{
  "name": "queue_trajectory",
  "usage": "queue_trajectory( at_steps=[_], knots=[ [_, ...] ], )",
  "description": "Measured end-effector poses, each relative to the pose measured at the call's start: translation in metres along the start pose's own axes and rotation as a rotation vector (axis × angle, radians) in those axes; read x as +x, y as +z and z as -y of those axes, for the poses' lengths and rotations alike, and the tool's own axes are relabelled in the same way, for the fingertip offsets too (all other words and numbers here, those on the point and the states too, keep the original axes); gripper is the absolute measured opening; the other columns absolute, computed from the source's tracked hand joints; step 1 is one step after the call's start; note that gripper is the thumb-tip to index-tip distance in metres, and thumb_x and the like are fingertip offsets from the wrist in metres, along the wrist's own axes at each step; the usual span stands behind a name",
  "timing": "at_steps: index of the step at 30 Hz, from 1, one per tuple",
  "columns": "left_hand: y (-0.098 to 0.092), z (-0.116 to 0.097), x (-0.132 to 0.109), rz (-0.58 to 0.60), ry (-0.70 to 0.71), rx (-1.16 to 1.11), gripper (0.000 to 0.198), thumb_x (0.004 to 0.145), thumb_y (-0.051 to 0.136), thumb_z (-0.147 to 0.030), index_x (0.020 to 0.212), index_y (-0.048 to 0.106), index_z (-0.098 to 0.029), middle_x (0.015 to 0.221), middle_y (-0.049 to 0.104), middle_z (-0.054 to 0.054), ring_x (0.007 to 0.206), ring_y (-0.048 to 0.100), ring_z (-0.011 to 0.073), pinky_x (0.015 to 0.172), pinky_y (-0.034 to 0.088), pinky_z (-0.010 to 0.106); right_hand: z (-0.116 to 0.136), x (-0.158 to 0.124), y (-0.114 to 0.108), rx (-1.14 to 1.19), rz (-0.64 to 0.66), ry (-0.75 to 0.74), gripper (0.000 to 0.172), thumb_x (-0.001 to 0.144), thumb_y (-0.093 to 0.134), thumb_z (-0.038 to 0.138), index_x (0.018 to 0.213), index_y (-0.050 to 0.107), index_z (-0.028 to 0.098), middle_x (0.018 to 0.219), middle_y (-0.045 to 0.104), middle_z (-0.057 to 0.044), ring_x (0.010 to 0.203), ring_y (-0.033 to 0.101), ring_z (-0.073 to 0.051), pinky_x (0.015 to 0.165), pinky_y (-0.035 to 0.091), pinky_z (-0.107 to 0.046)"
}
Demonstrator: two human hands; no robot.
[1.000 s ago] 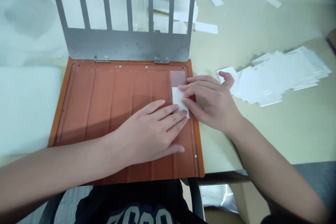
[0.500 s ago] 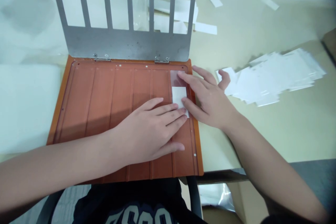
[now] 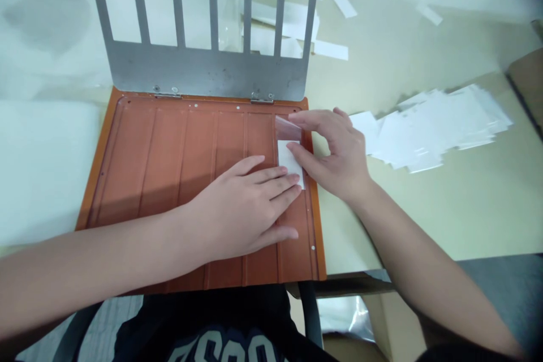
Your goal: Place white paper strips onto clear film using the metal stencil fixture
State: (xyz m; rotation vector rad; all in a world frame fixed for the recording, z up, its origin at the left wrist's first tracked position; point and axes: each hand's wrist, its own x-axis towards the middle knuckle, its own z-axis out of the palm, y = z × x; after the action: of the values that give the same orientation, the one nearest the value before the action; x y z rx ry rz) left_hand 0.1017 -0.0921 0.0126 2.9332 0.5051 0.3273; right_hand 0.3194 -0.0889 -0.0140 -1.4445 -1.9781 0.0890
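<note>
The left hand (image 3: pixel 241 209) hides part of the orange tray (image 3: pixel 127 153). Above the tray, the top of the steel frame (image 3: pixel 203 76) is cut off; below it, the shirt lettering (image 3: pixel 224 348) is cut off; to its right, the white slips (image 3: pixel 432 136) blur together.

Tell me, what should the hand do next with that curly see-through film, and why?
Probably the right hand should gently lift the pinkish film a bit higher: its fingertips touch the film's curled edge, while the left hand lies against the white card on the orange tray.
</note>
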Motion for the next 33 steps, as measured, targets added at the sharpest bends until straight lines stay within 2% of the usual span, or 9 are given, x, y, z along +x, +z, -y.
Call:
queue_trajectory(
  at_steps=[2,4,9,13,17,23,29,33],
  knots=[
    [0.0,0.0,0.0,0.004,0.0,-0.002,0.051,0.106,0.037,-0.05,0.132,0.065,-0.016,0.138,0.065,0.006,0.129,0.061,0.0208,0.117,0.031,0.036,-0.001,0.003,0.002,0.102,-0.046,0.012,0.027,0.088,0.06,0.022,0.114,0.062,0.028,0.117,0.073,-0.003,0.098,0.072,-0.022,0.096,0.053,-0.045],
    [0.0,0.0,0.001,0.006,0.005,-0.004,0.05,0.106,0.04,-0.051,0.132,0.065,-0.016,0.138,0.066,0.007,0.129,0.061,0.0215,0.116,0.032,0.037,-0.002,0.004,0.004,0.183,-0.076,0.046,0.028,0.089,0.059,0.02,0.116,0.061,0.028,0.118,0.071,-0.003,0.091,0.073,-0.019,0.088,0.057,-0.04],
    [-0.001,0.0,0.001,0.012,0.005,-0.008,0.05,0.105,0.043,-0.051,0.132,0.065,-0.015,0.138,0.066,0.008,0.129,0.061,0.0225,0.116,0.032,0.038,-0.003,0.003,0.005,0.22,-0.09,0.135,0.03,0.087,0.064,0.021,0.116,0.061,0.027,0.121,0.07,-0.004,0.085,0.072,-0.017,0.092,0.058,-0.042],
    [-0.002,0.001,0.002,0.014,0.001,-0.013,0.051,0.106,0.039,-0.05,0.133,0.065,-0.015,0.138,0.065,0.006,0.129,0.061,0.0216,0.116,0.032,0.039,-0.001,0.004,0.004,0.234,-0.075,0.182,0.029,0.085,0.065,0.021,0.114,0.062,0.026,0.121,0.07,-0.004,0.08,0.071,-0.017,0.087,0.059,-0.041],
    [-0.002,0.001,0.002,0.03,-0.003,-0.022,0.05,0.106,0.04,-0.05,0.133,0.064,-0.015,0.139,0.065,0.006,0.13,0.06,0.0218,0.117,0.031,0.039,-0.003,0.003,0.004,0.245,-0.062,0.167,0.031,0.085,0.063,0.018,0.115,0.061,0.026,0.122,0.07,-0.005,0.081,0.071,-0.016,0.083,0.059,-0.039],
    [-0.001,0.001,0.002,-0.01,0.008,-0.02,0.051,0.107,0.038,-0.049,0.13,0.066,-0.013,0.136,0.067,0.006,0.127,0.062,0.0222,0.115,0.032,0.04,-0.002,0.001,0.004,0.257,-0.012,0.115,0.037,0.088,0.057,0.017,0.123,0.056,0.027,0.091,0.074,0.001,0.089,0.073,-0.018,0.084,0.058,-0.038],
    [-0.001,0.001,0.002,0.009,-0.003,-0.022,0.051,0.107,0.039,-0.049,0.132,0.065,-0.014,0.137,0.065,0.006,0.128,0.062,0.0216,0.116,0.032,0.04,0.005,0.006,-0.004,0.094,0.036,0.023,0.018,0.089,0.054,0.019,0.099,0.068,0.025,0.086,0.075,0.0,0.081,0.071,-0.018,0.079,0.051,-0.037],
    [0.0,0.001,0.001,0.004,-0.008,-0.031,0.05,0.107,0.039,-0.049,0.131,0.066,-0.014,0.137,0.066,0.006,0.128,0.062,0.0212,0.117,0.031,0.039,0.004,0.007,-0.004,0.019,0.036,-0.005,0.024,0.092,0.049,0.019,0.085,0.071,0.025,0.087,0.075,-0.002,0.079,0.069,-0.018,0.075,0.044,-0.038]
  ],
)
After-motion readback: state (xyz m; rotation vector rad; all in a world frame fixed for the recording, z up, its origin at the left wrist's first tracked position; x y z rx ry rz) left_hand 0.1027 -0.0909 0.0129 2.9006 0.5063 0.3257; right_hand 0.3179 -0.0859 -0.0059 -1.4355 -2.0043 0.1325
